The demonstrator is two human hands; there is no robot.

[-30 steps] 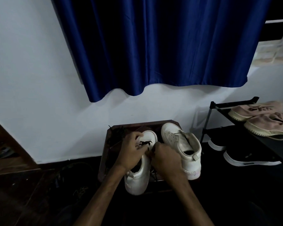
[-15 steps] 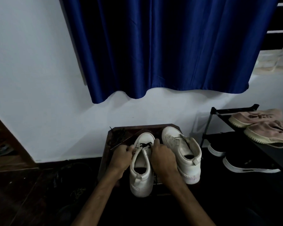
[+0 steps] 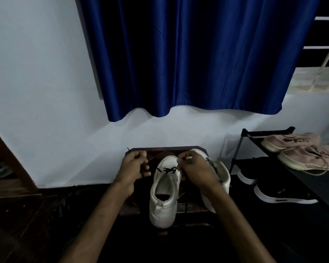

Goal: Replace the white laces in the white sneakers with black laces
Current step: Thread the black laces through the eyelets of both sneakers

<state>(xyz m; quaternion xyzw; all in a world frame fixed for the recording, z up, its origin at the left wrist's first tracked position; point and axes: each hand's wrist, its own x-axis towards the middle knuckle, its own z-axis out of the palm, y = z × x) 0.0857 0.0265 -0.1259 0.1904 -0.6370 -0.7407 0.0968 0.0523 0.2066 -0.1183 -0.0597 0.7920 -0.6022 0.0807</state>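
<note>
Two white sneakers stand on a small dark wooden stool (image 3: 196,149). The left sneaker (image 3: 164,194) points away from me, and a black lace (image 3: 167,169) crosses its lowest eyelets. My left hand (image 3: 134,168) is curled at the shoe's left and grips one end of the black lace, whose tip pokes out past the fist. My right hand (image 3: 195,168) pinches the other end at the shoe's right side. The right sneaker (image 3: 221,175) is partly hidden behind my right hand and forearm.
A black shoe rack (image 3: 254,132) stands at the right with pink sneakers (image 3: 300,150) on top and black sneakers (image 3: 277,192) below. A blue curtain (image 3: 188,54) hangs over the white wall behind. Dark wooden furniture (image 3: 6,164) sits at the left. The floor is dark.
Both hands have moved apart and away from the shoe's tongue, drawing the black lace ends out to either side. The left sneaker sits straighter on the stool.
</note>
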